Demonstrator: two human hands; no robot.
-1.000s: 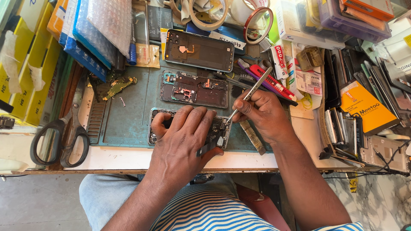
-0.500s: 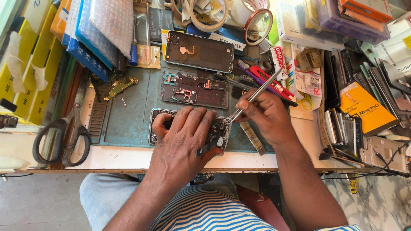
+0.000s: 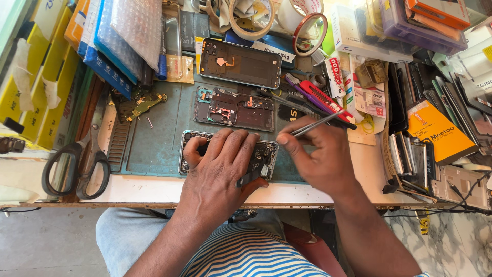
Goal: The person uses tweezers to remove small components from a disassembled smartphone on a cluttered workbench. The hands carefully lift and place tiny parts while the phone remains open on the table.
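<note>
Two hands are working over an opened phone (image 3: 264,154) that is lying on the green mat (image 3: 154,149) near the front edge of the table (image 3: 154,189), seen from the head camera. The left hand (image 3: 220,174) is pressing down flat on the phone, its fingers spread across the exposed body and its thumb hooking under the near edge, so its grip is clamped on the phone. The right hand (image 3: 318,161) is pinching metal tweezers (image 3: 312,125) between thumb and fingers, the tip resting just beside the phone's right end. A second phone frame (image 3: 234,109) and a back cover (image 3: 240,62) are lying further back, and black scissors (image 3: 77,166) are lying at the left.
</note>
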